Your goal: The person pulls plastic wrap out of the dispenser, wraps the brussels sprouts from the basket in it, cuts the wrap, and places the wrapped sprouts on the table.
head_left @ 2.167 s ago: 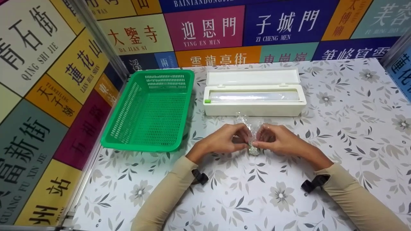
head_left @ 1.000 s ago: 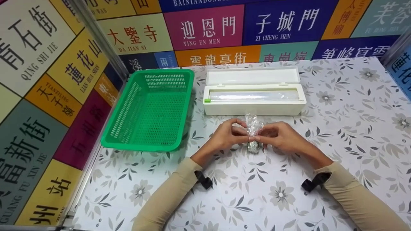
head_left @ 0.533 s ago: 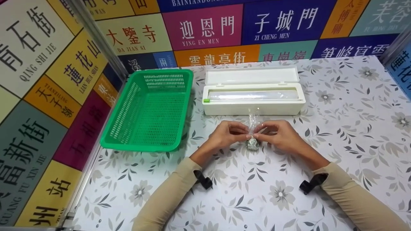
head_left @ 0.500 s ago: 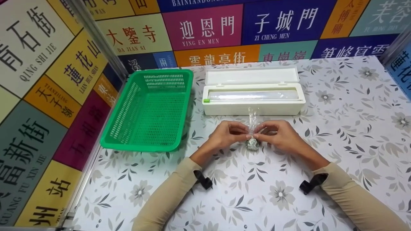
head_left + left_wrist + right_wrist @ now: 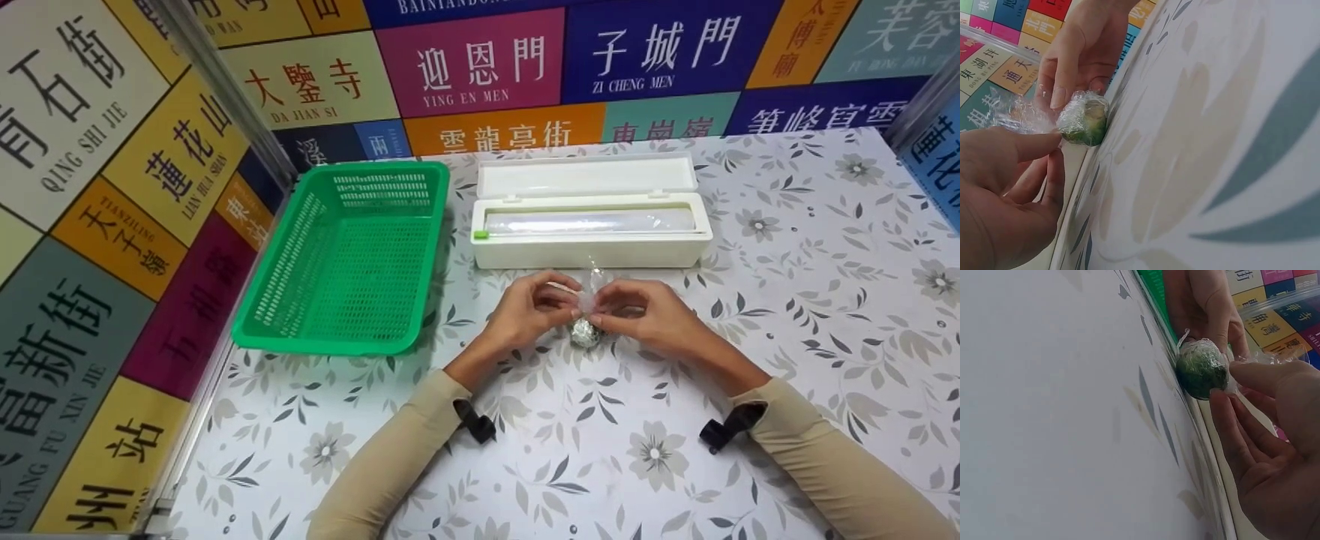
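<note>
A small round green thing (image 5: 1201, 370) is wrapped in clear cling film and sits on the table between both hands; its exact kind is hidden by the shiny film. In the left wrist view the wrapped ball (image 5: 1086, 119) shows green with a yellowish-brown patch. My left hand (image 5: 529, 309) pinches the gathered film just above the ball between thumb and fingers. From the other side, my right hand (image 5: 649, 311) pinches the same neck of film. A loose tail of cling film (image 5: 597, 276) sticks up past the fingertips, toward the white box.
Behind the hands stands a white cling film dispenser (image 5: 592, 255), its lid raised, with a film roll (image 5: 592, 221) and a green slider (image 5: 481, 235). At the left is a green plastic basket (image 5: 330, 347). Walls with lettered panels border the flower-patterned table (image 5: 555, 465).
The film tail was loose and spread, then was drawn together into a narrow, twisted neck. The wrapped ball now looks rounder and shifts slightly left. Both hands stay close together at the film.
</note>
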The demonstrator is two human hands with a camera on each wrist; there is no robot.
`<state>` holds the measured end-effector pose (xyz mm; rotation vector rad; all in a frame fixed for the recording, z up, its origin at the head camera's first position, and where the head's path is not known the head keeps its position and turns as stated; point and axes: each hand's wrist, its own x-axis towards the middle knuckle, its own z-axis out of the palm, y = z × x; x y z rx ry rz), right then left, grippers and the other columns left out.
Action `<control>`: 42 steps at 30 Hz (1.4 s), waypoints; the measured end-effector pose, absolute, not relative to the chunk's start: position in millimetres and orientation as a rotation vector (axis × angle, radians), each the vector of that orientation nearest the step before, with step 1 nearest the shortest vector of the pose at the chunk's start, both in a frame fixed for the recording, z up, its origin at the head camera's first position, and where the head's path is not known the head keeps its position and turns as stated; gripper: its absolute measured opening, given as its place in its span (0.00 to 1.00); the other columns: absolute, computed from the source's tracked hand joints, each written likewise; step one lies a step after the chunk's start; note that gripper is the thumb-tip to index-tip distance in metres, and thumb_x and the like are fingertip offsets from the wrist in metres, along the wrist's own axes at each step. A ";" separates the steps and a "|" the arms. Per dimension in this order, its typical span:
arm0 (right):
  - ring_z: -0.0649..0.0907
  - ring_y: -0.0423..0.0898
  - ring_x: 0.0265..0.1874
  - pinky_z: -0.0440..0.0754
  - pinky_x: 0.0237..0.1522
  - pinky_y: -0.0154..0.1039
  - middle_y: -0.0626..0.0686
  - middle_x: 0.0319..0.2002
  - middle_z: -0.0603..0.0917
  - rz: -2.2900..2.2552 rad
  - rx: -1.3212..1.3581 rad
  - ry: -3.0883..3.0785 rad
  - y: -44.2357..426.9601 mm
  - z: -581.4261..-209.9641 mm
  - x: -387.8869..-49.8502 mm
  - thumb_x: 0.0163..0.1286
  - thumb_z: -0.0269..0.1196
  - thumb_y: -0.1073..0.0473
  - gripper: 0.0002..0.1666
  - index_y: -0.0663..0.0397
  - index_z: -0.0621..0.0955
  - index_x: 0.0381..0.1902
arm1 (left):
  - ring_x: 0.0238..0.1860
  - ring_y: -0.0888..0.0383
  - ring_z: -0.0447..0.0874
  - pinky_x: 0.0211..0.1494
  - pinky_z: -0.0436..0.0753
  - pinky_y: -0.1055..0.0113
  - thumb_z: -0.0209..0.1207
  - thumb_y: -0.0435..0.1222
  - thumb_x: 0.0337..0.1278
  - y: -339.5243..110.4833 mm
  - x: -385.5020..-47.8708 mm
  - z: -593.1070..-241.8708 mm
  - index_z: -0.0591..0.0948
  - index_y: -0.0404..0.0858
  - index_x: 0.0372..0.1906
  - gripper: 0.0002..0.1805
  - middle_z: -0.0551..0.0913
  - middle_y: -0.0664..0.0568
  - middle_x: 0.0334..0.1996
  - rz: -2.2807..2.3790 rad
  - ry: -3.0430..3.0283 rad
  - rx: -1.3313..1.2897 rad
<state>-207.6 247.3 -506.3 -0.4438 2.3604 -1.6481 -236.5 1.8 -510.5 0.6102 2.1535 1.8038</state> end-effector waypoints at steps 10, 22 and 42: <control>0.92 0.49 0.49 0.90 0.56 0.35 0.54 0.48 0.92 -1.652 -0.448 2.389 249.7 -507.9 -209.6 0.70 0.76 0.54 0.15 0.50 0.89 0.52 | 0.49 0.53 0.95 0.56 0.92 0.64 0.76 0.31 0.62 -1.3 -237.9 -511.5 0.90 0.36 0.51 0.13 0.94 0.45 0.47 1.792 2.091 0.678; 0.88 0.41 0.53 0.86 0.62 0.31 0.55 0.53 0.90 -1.580 -0.574 2.496 251.9 -503.6 -210.5 0.72 0.74 0.63 0.10 0.52 0.93 0.50 | 0.38 0.62 0.90 0.46 0.90 0.69 0.81 0.32 0.55 -3.2 -240.3 -512.3 0.89 0.38 0.44 0.14 0.92 0.49 0.38 1.708 2.244 0.731; 0.94 0.48 0.39 0.92 0.44 0.34 0.56 0.42 0.94 -1.628 -0.532 2.460 252.6 -505.0 -211.5 0.71 0.75 0.58 0.08 0.52 0.92 0.47 | 0.47 0.60 0.93 0.57 0.92 0.64 0.77 0.32 0.61 -3.3 -240.4 -513.1 0.90 0.38 0.53 0.16 0.93 0.49 0.47 1.755 2.142 0.792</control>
